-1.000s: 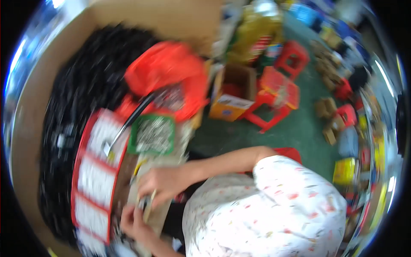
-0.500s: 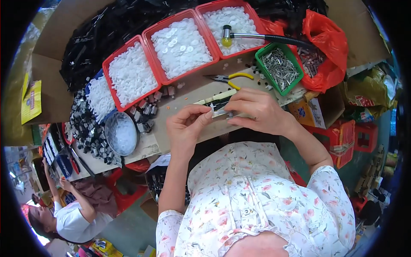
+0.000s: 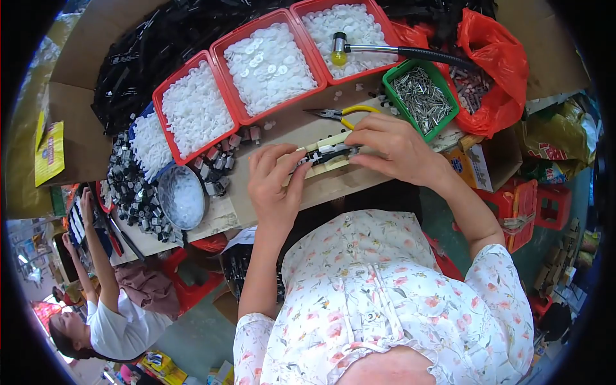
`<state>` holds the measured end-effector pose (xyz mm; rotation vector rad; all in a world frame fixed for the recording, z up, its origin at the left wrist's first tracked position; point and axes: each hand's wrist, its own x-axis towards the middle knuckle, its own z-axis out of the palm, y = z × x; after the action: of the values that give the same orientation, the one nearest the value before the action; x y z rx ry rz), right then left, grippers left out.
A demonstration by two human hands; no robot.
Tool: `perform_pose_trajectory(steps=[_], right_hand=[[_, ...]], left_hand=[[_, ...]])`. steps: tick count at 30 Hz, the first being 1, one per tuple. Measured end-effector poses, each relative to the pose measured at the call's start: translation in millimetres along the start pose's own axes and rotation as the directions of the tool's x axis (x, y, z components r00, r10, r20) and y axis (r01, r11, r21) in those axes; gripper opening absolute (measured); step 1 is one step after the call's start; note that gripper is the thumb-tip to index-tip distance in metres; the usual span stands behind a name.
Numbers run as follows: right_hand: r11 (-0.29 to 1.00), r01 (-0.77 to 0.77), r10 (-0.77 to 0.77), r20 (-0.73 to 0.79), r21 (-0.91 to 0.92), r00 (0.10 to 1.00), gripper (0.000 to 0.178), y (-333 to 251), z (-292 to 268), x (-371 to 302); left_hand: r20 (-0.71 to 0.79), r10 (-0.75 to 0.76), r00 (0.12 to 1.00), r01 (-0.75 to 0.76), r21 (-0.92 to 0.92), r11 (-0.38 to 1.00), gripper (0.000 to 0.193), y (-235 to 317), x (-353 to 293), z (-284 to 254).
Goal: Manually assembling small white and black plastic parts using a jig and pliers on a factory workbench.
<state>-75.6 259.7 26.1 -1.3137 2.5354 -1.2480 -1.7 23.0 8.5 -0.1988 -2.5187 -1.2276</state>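
Note:
A pale cream block-like holder (image 3: 330,167) lies at the near part of the worktable. A slim black plastic part (image 3: 333,154) with small white pieces on it rests along the holder. Thumb and fingers of my left hand (image 3: 274,183) close on the left end of the black part. My right hand (image 3: 394,151) pinches its right end, near a small grey metallic bit. My fingertips partly cover both ends. Just beyond my right hand lie pliers (image 3: 356,111) with yellow handles.
Red trays of white plastic pieces (image 3: 319,67) line the back. A hammer (image 3: 375,49) lies across the right tray, beside a green tray of metal pins (image 3: 450,124) and a red bag (image 3: 504,64). Small dark parts (image 3: 138,192) and a round bowl (image 3: 183,199) sit left. Another person (image 3: 125,321) works far left.
A small white piece pinched in my left fingers before is now down on the black part. Both hands have spread slightly apart. The other person's arms have reached further forward.

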Motion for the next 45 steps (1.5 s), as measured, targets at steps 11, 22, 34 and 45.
perform_pose_trajectory(steps=[11, 22, 34, 45], right_hand=[[0.993, 0.059, -0.046, 0.133, -0.098, 0.990, 0.028, 9, 9, 7], [0.996, -0.078, 0.077, 0.034, 0.050, 0.996, 0.029, 13, 20, 4], [0.928, -0.251, 0.282, -0.079, 0.275, 0.956, 0.025, 11, 32, -12], [0.952, -0.269, 0.291, -0.159, 0.144, 0.944, 0.025, -5, 35, -12]], left_hand=[[0.000, 0.088, 0.996, -0.088, 0.094, 0.992, 0.016, -11, -7, 8], [0.023, 0.183, 0.983, -0.184, 0.107, 0.977, 0.021, -2, 8, 17], [0.060, 0.286, 0.956, -0.292, 0.213, 0.932, 0.025, -8, 0, 29], [0.022, 0.284, 0.958, -0.283, 0.201, 0.938, 0.024, -8, -7, 28]])
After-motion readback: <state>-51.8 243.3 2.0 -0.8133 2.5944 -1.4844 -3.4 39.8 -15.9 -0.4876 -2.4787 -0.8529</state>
